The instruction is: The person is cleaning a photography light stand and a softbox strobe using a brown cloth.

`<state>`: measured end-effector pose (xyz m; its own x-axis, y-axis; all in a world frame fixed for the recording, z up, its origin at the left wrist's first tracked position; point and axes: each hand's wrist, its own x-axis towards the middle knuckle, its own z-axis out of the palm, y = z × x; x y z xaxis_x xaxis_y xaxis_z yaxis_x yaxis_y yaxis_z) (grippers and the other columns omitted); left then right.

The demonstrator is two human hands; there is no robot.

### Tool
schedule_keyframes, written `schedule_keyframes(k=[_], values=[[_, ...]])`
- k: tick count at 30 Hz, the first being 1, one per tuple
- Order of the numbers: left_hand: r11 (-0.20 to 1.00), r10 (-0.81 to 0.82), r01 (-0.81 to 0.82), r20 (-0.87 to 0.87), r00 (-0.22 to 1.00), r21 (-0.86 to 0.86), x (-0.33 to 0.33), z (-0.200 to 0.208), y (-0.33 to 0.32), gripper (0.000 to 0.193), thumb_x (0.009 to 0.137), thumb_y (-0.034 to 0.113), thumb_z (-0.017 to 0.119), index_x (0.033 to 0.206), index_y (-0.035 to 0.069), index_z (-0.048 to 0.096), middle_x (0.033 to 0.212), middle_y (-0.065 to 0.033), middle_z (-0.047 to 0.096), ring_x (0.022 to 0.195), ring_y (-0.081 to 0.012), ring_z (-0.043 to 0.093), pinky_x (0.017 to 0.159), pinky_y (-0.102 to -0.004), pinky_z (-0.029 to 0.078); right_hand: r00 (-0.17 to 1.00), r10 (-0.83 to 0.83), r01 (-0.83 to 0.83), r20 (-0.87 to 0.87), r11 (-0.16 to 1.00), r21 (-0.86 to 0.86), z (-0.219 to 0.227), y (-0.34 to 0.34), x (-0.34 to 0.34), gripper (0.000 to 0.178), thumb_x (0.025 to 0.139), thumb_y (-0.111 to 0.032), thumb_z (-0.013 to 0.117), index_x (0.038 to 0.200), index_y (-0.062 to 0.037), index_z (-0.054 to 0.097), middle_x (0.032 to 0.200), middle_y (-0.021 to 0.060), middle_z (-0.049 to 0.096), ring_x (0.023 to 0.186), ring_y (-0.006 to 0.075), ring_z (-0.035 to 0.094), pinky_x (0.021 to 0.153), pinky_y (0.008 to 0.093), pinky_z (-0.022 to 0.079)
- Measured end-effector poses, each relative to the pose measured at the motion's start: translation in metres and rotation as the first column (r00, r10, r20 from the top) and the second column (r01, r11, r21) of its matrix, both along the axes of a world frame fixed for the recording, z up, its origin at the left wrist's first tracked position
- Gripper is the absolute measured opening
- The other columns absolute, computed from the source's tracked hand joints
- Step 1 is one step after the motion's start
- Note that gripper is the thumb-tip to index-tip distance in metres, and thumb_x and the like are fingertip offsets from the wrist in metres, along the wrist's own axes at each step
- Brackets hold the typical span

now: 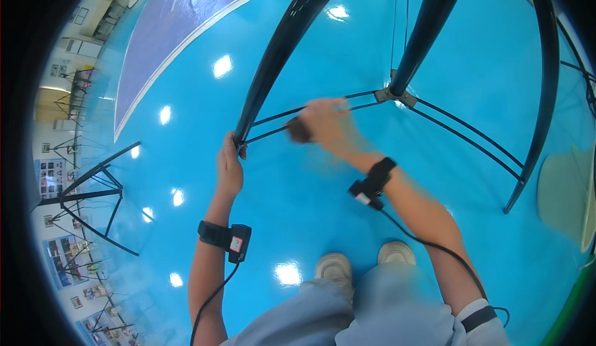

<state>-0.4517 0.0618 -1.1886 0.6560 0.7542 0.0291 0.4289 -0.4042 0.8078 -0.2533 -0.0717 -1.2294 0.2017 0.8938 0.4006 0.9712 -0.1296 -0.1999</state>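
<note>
My left hand (230,167) is closed around the lower end of a curved black tube (279,54), the left leg of a large frame. My right hand (329,125), smeared by motion, grips a dark brown blocky object (300,130) whose kind I cannot make out. It is just right of that leg, by the thin black rods (273,120). Those rods run from the leg to a grey metal bracket (395,96) at the foot of a second black tube (433,26). More thin rods (469,136) link the bracket to a curved right leg (546,79).
A smaller black metal stand (93,194) is on the glossy blue floor (186,191) at left. Beyond the frame lies a purple sheet (180,23) with a white edge. A pale, rounded object (562,191) stands at right. Black cables (434,245) trail from my wrist straps.
</note>
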Motion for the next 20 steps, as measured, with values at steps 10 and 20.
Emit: schedule_keyframes(k=[10, 20], values=[[0.999, -0.01, 0.004, 0.122, 0.992, 0.047, 0.014, -0.005, -0.003, 0.049, 0.099, 0.038, 0.022, 0.075, 0.002, 0.045, 0.062, -0.0024, 0.04, 0.06, -0.0114, 0.036, 0.056, -0.0286, 0.029, 0.969, -0.242, 0.249, -0.057, 0.944, 0.216, -0.063, -0.049, 0.051, 0.038, 0.072, -0.021, 0.061, 0.106, -0.0072, 0.049, 0.101, 0.009, 0.05, 0.099, 0.0251, 0.048, 0.086, 0.0399, 0.035], [0.996, 0.005, -0.009, 0.049, 0.999, 0.083, 0.014, 0.005, -0.012, 0.046, 0.098, 0.039, 0.022, 0.081, 0.004, 0.045, 0.065, -0.0037, 0.044, 0.063, -0.014, 0.039, 0.058, -0.0294, 0.031, 0.888, 0.203, -0.146, -0.413, 0.975, 0.166, -0.026, 0.0, 0.025, 0.071, 0.063, -0.027, 0.075, 0.124, -0.0094, 0.044, 0.112, 0.0087, 0.053, 0.105, 0.0264, 0.05, 0.086, 0.0405, 0.036]])
